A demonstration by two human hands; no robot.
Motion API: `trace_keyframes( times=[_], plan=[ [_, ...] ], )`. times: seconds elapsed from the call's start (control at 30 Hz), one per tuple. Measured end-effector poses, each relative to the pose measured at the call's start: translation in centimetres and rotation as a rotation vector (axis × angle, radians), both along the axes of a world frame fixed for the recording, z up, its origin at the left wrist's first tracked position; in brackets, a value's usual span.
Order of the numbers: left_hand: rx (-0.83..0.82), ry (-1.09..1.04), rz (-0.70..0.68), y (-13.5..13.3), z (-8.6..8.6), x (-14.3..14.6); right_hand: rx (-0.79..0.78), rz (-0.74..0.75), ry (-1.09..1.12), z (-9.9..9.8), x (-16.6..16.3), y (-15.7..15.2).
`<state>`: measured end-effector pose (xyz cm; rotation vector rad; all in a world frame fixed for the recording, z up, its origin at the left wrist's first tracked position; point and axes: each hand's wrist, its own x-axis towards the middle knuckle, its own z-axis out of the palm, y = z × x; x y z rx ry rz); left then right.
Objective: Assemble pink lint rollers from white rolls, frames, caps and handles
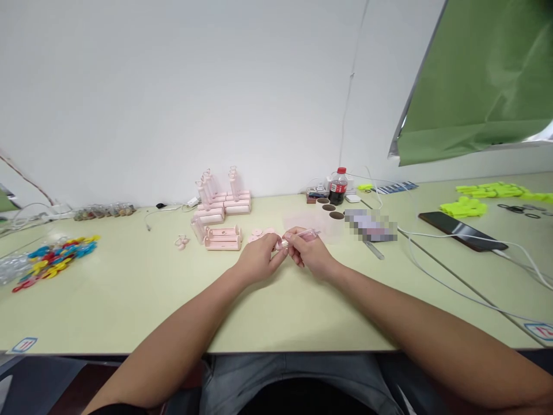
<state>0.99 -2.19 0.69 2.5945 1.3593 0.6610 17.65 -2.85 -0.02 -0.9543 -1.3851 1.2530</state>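
Observation:
My left hand (pixel 259 257) and my right hand (pixel 307 253) meet over the middle of the pale green table (pixel 129 311). Together they pinch a small pink tube-like part (pixel 302 236) with a clear end; the left fingers hold its near end, the right fingers its middle. Just beyond the hands lie round pink pieces (pixel 259 233). Left of them sit pink holders (pixel 222 238), and a stack of pink holders with upright pink parts (pixel 222 199) stands farther back.
Coloured plastic clips (pixel 56 259) lie at the left. A cola bottle (pixel 337 186) and brown cups (pixel 329 207) stand behind the hands. A black phone (pixel 462 229) with white cables and yellow-green parts (pixel 484 196) lie at the right. A green sheet (pixel 484 80) hangs above.

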Motion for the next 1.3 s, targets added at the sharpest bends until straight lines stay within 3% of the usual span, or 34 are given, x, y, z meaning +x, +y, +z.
trace_keyframes(
  times=[0.13,0.2,0.47,0.67,0.73,0.83,0.9,1.1,1.3],
  plan=[
    [-0.071,-0.003,0.133,0.1,-0.6,0.6,0.008,0.020,-0.058,0.1,-0.6,-0.5],
    [-0.128,-0.049,0.131,0.1,-0.9,0.7,0.013,0.026,-0.078,0.0,-0.7,-0.7],
    [-0.259,-0.243,-0.152,-0.1,-0.6,0.4,0.037,0.116,-0.053,-0.2,-0.4,-1.0],
    [-0.387,-0.330,-0.149,-0.3,-0.4,0.3,0.036,0.160,0.013,-0.9,-0.5,-0.8],
    [-0.449,-0.390,-0.160,-0.5,-0.4,0.3,0.006,0.182,0.073,-0.9,-0.5,-0.8],
    [-0.538,-0.548,-0.313,-0.8,-0.2,0.5,-0.066,0.234,0.224,-0.4,-0.4,-1.0],
    [-0.513,-0.650,-0.355,-1.0,0.1,0.6,-0.067,0.247,0.301,0.2,-0.2,-1.1],
    [-0.266,-0.797,0.007,0.3,0.8,-0.5,0.060,0.046,0.308,1.5,0.6,-0.7],
    [-0.311,-1.102,0.094,2.8,1.2,-2.5,0.106,-0.152,0.123,1.1,1.0,0.3]
  ],
)
